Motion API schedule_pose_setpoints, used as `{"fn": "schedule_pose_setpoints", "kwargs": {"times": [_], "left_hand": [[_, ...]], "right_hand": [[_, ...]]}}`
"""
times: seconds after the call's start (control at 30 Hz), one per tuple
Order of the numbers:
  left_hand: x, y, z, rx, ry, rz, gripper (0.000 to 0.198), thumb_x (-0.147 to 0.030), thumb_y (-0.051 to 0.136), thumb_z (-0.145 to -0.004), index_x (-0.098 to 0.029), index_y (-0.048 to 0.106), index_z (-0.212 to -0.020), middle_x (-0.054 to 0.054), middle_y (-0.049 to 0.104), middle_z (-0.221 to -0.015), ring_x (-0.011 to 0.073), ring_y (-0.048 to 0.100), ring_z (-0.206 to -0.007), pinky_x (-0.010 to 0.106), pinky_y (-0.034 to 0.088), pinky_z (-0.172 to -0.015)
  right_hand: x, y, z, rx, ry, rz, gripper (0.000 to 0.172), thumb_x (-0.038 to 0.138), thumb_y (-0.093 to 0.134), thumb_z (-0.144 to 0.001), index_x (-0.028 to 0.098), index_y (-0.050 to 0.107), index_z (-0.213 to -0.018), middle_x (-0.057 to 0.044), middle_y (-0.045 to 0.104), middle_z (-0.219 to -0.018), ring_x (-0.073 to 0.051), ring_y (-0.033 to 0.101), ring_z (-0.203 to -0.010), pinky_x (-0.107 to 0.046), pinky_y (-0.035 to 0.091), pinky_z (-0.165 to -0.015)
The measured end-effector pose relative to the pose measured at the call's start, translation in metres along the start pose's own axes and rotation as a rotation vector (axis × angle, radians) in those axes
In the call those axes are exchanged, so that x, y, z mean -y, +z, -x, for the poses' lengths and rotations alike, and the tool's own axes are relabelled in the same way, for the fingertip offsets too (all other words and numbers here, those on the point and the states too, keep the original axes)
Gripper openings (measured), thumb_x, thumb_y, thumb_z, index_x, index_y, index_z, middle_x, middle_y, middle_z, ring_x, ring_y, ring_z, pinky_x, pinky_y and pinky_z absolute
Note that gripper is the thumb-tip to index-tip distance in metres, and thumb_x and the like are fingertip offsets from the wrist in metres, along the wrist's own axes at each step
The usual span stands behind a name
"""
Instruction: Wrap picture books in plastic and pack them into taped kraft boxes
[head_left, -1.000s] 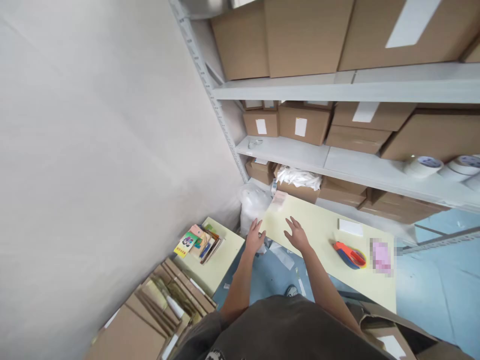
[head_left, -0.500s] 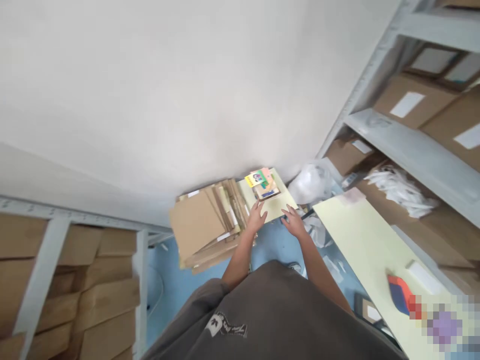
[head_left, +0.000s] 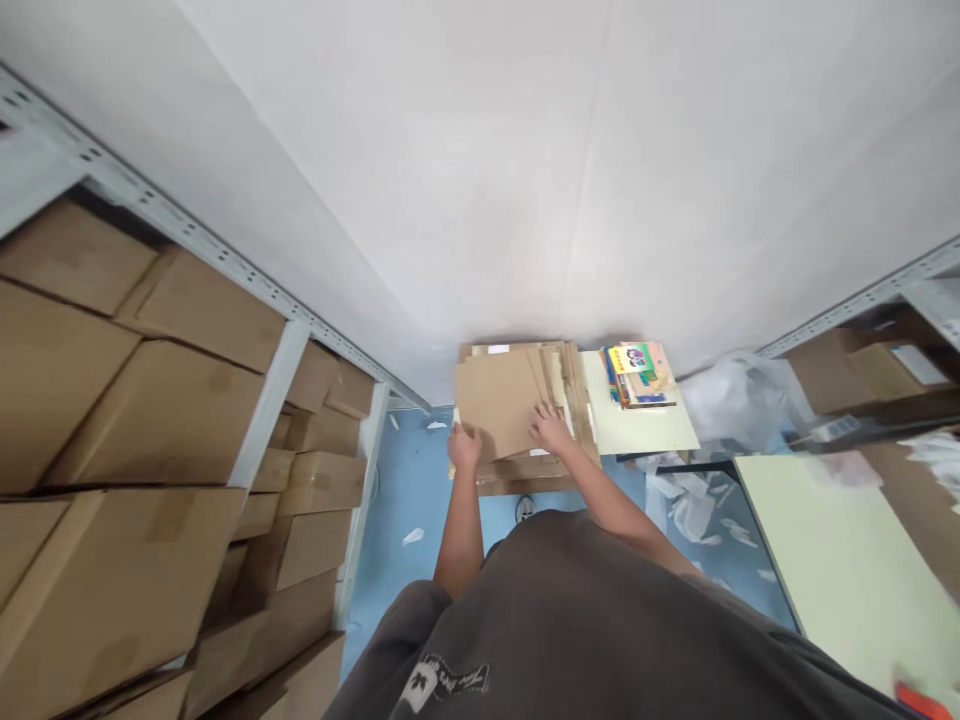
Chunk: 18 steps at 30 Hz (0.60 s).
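A flat brown cardboard sheet lies on top of a stack of flattened cardboard against the wall. My left hand is at the sheet's near left corner, its thumb on top and its fingers around the edge. My right hand rests on the sheet's right side with its fingers spread; its fingertips touch the cardboard. To the right of the stack, a small pile of colourful booklets sits on a pale yellow board.
Shelving with brown boxes rises on the left. On the right are a clear plastic bag, a pale yellow tabletop and another shelf with boxes. White scraps litter the blue floor.
The view has turned left. Both hands have moved from the edge of the pale board with the booklets to the cardboard stack, and my left hand has closed on the top sheet's corner.
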<state>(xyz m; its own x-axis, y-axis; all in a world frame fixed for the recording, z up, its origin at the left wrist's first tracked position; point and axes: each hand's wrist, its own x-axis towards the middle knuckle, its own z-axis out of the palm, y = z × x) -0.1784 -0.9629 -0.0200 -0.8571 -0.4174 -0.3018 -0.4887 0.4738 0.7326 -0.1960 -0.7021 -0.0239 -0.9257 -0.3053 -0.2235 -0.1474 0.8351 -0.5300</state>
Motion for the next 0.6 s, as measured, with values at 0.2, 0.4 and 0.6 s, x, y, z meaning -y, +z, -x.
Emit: {"fn": "schedule_pose_setpoints", "kwargs": {"times": [0.2,0.4,0.6], "left_hand": [[0.054,-0.051,-0.012,0.074,-0.129,0.3,0.017,-0.031,0.075,-0.075,-0.024,0.063,-0.086,0.002,0.07,-0.075,0.025,0.072,-0.087,0.035,0.055,-0.084],[0.049,-0.067,-0.016,0.131,-0.058,0.709,0.052,-0.048,0.082,-0.072,-0.021,0.063,-0.112,0.002,0.076,-0.09,0.0182,0.074,-0.08,0.032,0.058,-0.081],[-0.023,-0.041,-0.022,0.301,0.081,0.751,0.061,-0.053,0.087,-0.074,-0.021,0.067,-0.122,0.007,0.079,-0.103,0.0215,0.075,-0.095,0.034,0.06,-0.088]], "right_hand": [[0.05,0.035,-0.027,0.144,-0.101,0.046,0.065,0.028,0.061,-0.097,0.022,0.05,-0.161,-0.017,0.026,-0.177,-0.035,0.016,-0.166,-0.061,0.017,-0.13],[0.037,0.009,-0.021,-0.083,-0.093,-0.284,0.083,0.031,0.06,-0.095,0.021,0.029,-0.172,-0.014,0.031,-0.176,-0.029,0.026,-0.164,-0.052,0.024,-0.132],[-0.011,-0.045,0.001,-0.343,0.103,-0.862,0.093,0.033,0.061,-0.085,0.025,0.027,-0.171,-0.013,0.059,-0.157,-0.029,0.057,-0.142,-0.05,0.05,-0.115]]}}
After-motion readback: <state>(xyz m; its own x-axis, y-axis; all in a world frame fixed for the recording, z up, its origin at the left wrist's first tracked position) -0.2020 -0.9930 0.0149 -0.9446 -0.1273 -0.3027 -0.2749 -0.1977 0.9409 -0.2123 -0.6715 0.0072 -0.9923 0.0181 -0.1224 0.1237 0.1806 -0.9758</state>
